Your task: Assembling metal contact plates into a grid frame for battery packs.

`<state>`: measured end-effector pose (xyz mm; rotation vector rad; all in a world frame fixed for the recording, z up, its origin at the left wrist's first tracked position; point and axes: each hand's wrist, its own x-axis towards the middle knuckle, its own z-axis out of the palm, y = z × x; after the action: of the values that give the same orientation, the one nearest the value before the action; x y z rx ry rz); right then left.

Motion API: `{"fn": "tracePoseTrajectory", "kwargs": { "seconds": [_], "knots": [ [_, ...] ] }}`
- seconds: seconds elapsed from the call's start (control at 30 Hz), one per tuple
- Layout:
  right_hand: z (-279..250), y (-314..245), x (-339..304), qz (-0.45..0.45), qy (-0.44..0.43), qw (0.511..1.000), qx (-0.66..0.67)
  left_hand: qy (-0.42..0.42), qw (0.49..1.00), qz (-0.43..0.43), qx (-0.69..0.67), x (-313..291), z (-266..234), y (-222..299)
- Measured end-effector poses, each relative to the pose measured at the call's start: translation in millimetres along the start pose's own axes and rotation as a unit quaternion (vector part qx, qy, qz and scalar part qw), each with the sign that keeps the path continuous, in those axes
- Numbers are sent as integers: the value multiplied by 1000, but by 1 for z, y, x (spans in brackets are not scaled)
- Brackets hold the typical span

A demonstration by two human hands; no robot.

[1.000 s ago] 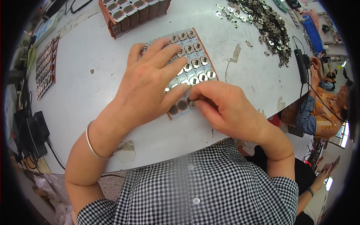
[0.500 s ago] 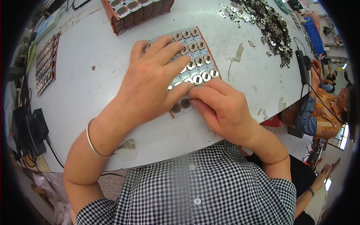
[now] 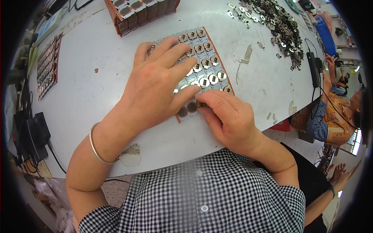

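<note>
A grey circuit board panel [image 3: 216, 54] with brown edge strips lies on the table, tilted a little. Rows of shiny metal battery clips [image 3: 213, 79] sit on it, and the row closest to me shows bare round pads [image 3: 192, 107]. My left hand [image 3: 153, 79] rests flat on the panel with fingers spread, covering its left side; its thumb points at the near rows. At the near right, my right hand [image 3: 235, 120] pinches a small metal clip between thumb and forefinger, low against the panel; the fingers hide most of it.
A loose pile of metal clips [image 3: 278, 33] lies at the far right. A stack of panels [image 3: 145, 17] stands at the back, another filled panel [image 3: 49, 66] at the left. Black power adapters [image 3: 37, 136] and cables lie along the left edge. A co-worker [image 3: 338, 116] sits at the right.
My right hand has shifted slightly toward me, and a clip by the panel's right edge has come into view. My left hand stays put. Hands of people at the right have moved.
</note>
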<state>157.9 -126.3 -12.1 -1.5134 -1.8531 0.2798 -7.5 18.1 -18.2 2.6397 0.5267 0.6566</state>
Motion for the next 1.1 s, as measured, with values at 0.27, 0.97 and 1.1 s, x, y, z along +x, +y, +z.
{"fn": "tracePoseTrajectory", "kwargs": {
  "seconds": [0.27,0.97,1.1],
  "knots": [
    [-9,-1,2,-5,-43,998,-38,-23,1000,1,-12,7,-4,2],
    [-79,100,42,152,-14,985,-74,-25,1000,8,-4,4,0,-1],
    [-60,29,35,221,-138,961,93,-14,1000,9,8,2,0,-3]
  ]
}}
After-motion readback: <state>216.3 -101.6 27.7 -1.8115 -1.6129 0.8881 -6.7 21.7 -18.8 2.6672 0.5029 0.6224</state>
